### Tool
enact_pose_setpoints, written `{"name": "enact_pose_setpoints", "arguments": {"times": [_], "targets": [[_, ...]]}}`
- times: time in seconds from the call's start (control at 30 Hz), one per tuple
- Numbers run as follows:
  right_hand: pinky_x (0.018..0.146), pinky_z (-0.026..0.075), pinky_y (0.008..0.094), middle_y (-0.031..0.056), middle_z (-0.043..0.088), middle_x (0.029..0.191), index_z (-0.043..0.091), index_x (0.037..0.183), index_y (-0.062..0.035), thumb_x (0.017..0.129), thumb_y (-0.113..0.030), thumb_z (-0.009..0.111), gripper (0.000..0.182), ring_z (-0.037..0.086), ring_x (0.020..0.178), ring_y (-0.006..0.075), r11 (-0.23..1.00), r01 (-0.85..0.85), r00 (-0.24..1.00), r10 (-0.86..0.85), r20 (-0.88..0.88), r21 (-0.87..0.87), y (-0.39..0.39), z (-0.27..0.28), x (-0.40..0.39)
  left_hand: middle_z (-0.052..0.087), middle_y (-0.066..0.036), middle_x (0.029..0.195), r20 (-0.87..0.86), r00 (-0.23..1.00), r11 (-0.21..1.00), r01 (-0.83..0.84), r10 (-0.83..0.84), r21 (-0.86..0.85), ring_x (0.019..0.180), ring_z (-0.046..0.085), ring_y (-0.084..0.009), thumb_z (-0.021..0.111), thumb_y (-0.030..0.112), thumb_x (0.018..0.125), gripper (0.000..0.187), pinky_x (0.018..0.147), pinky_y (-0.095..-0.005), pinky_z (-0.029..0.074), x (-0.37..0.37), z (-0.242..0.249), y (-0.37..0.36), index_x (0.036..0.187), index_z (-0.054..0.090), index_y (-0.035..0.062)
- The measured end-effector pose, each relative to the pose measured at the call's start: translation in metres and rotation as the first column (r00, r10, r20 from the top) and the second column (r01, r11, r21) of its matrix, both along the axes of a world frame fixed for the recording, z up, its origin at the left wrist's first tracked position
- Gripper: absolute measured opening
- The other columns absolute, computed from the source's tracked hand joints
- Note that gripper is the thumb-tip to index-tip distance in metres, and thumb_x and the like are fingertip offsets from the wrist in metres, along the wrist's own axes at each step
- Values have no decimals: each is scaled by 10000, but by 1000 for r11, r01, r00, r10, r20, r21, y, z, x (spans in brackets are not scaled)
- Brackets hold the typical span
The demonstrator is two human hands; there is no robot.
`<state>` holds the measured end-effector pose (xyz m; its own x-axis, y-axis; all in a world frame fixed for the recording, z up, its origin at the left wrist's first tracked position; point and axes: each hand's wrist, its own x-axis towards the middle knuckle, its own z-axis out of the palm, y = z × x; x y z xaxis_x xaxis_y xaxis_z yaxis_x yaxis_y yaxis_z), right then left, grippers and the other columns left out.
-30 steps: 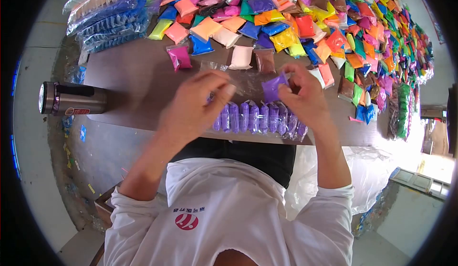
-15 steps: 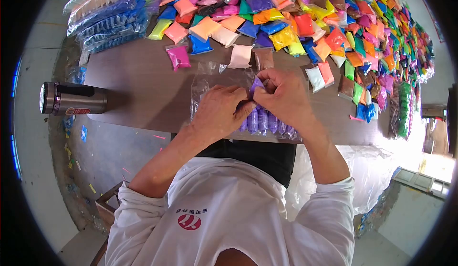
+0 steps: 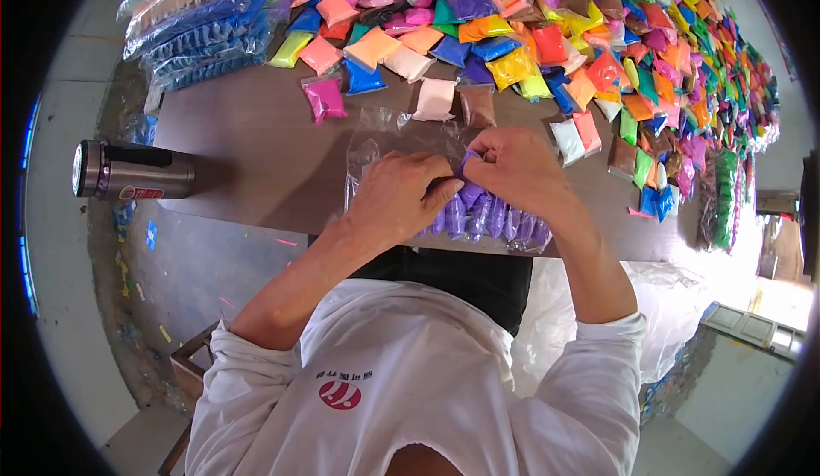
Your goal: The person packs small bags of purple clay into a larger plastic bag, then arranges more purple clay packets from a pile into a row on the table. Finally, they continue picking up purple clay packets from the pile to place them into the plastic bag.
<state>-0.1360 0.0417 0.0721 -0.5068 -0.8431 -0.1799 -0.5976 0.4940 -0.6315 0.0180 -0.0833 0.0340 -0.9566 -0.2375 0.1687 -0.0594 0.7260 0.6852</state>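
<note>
A clear plastic bag (image 3: 363,147) lies at the near edge of the table, with a row of small purple packets (image 3: 480,216) inside it. My left hand (image 3: 400,192) is closed over the bag's left part, thumb and fingers bent around its plastic. Above the row, my right hand (image 3: 519,167) pinches a purple packet (image 3: 469,160), most of it covered by the fingers. The fingertips of both hands are close together. Just beyond them lie a pale pink packet (image 3: 436,100) and a brown packet (image 3: 477,105).
A large heap of colourful packets (image 3: 512,66) covers the far and right side of the brown table (image 3: 265,160). Filled bags (image 3: 209,36) are stacked at the far left. A steel flask (image 3: 162,173) lies at the left edge. Clear plastic sheeting (image 3: 658,305) hangs at the right.
My right hand has shifted slightly right, with its wrist swung outward. The purple packet is now more hidden by the fingers, and more of the purple row shows.
</note>
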Motion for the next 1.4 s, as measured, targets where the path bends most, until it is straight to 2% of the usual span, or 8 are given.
{"name": "enact_pose_setpoints", "arguments": {"times": [0.23, 0.43, 0.53, 0.63, 0.73, 0.83, 1.13, 1.4], "targets": [[746, 533, 468, 211, 678, 801, 697, 757, -12, 800, -257, 651, 253, 671, 798, 375, 994, -90, 980, 100, -173, 65, 0, -1, 2, 633, -153, 780, -10, 1000, 1000, -3, 3, 0, 749, 620, -380, 705, 205, 870, 191, 703, -457, 492, 0, 1, 0, 842, 634, 30], [883, 514, 430, 216, 674, 1118, 593, 1264, -50, 905, -197, 587, 388, 659, 1015, 387, 940, -13, 977, 85, 197, -341, 21, -20, 14, 628, -158, 779, 20, 1000, 1000, -19, 20, -24, 765, 620, -389, 703, 225, 873, 209, 702, -465, 491, 2, 1, -1, 840, 629, 32], [990, 462, 368, 196, 626, 1264, 467, 1438, -72, 947, -177, 582, 515, 599, 1209, 283, 879, -352, 921, 387, 49, -321, 42, -15, -6, 643, -151, 797, 22, 999, 1000, -26, 27, -14, 781, 629, -380, 701, 238, 879, 208, 704, -464, 493, 1, 2, 1, 861, 645, 38], [972, 470, 378, 187, 621, 1242, 509, 1390, -33, 957, -149, 584, 455, 600, 1185, 279, 898, -344, 922, 378, 81, -275, 44, -14, -11, 661, -141, 821, 32, 999, 1000, -29, 29, -5, 800, 642, -369, 699, 249, 885, 209, 710, -460, 498, 0, 1, 1, 883, 660, 43], [961, 471, 392, 188, 609, 1224, 531, 1347, 10, 965, -161, 599, 424, 593, 1171, 315, 947, -313, 917, 281, 284, 72, 31, 4, -14, 673, -136, 840, 34, 999, 999, -34, 34, -3, 811, 649, -364, 696, 257, 891, 214, 717, -455, 504, 0, 0, 2, 893, 666, 44], [896, 488, 441, 177, 608, 1170, 582, 1258, 22, 977, -248, 583, 390, 613, 1052, 360, 893, -413, 900, 430, 72, -176, 29, -24, -15, 679, -136, 851, 36, 999, 1000, -27, 27, 2, 813, 653, -366, 694, 251, 893, 210, 720, -451, 507, 1, -1, 2, 898, 667, 43], [981, 455, 439, 208, 603, 1241, 530, 1346, 5, 1001, -305, 524, 464, 560, 1150, 407, 948, -278, 956, 258, -141, -155, 43, -7, 14, 681, -142, 843, 30, 999, 999, -33, 34, -23, 790, 649, -376, 695, 220, 892, 185, 710, -450, 513, 0, 0, 2, 902, 664, 37], [948, 444, 459, 202, 629, 1171, 563, 1256, 8, 862, -437, 687, 607, 592, 1024, 377, 923, -291, 883, 158, -441, -253, 54, -29, 31, 682, -140, 851, 38, 999, 999, -38, 40, -30, 799, 648, -375, 678, 242, 909, 202, 720, -451, 510, 1, 0, 3, 904, 671, 40]]}}
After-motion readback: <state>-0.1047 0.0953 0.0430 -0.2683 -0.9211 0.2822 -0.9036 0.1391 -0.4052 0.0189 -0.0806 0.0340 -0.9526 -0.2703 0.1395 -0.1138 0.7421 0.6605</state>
